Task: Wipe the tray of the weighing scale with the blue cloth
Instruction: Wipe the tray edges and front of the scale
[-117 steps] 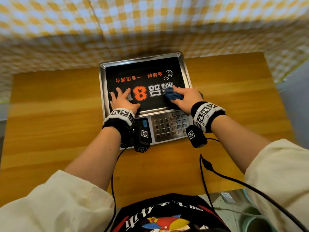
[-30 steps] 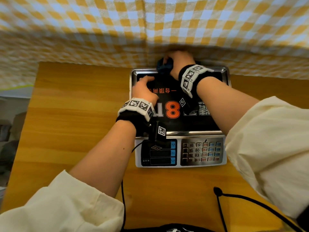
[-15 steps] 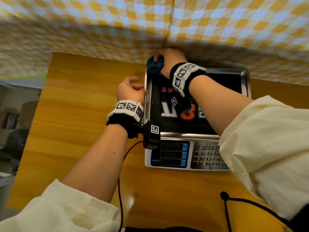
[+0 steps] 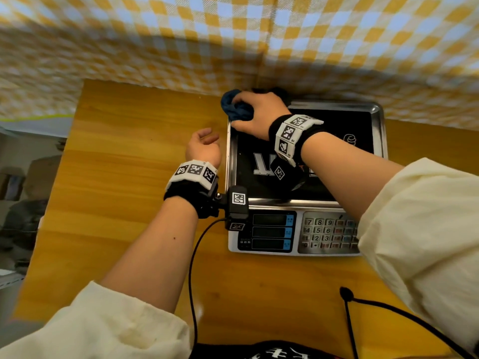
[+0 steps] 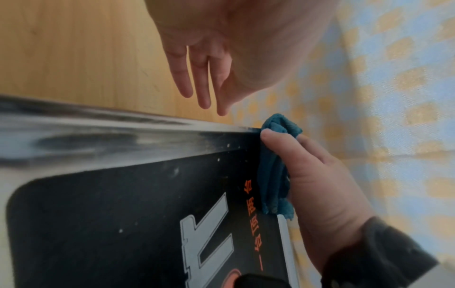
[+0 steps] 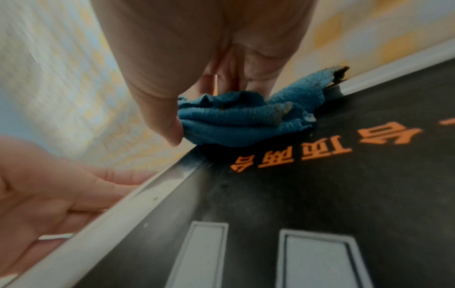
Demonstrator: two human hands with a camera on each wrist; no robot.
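The weighing scale's steel tray (image 4: 379,130) carries a black mat with orange and white print. My right hand (image 4: 259,112) grips the bunched blue cloth (image 4: 234,106) and presses it onto the tray's far left corner. The right wrist view shows the cloth (image 6: 241,120) pinched under my thumb (image 6: 160,109), at the mat's edge. My left hand (image 4: 204,149) hangs just left of the tray's rim (image 5: 98,140), over the table, its fingers (image 5: 202,78) straight and holding nothing. Whether it touches the rim I cannot tell.
The scale stands on a wooden table (image 4: 124,177), its displays (image 4: 269,231) and keypad (image 4: 326,234) facing me. A yellow checked fabric (image 4: 233,42) hangs right behind the tray's far edge. Black cables (image 4: 388,312) trail over the table's near side.
The cloth has gone from the tray's near middle to its far left corner, held in my right hand. My left hand has left the mat and now sits beside the tray's left rim.
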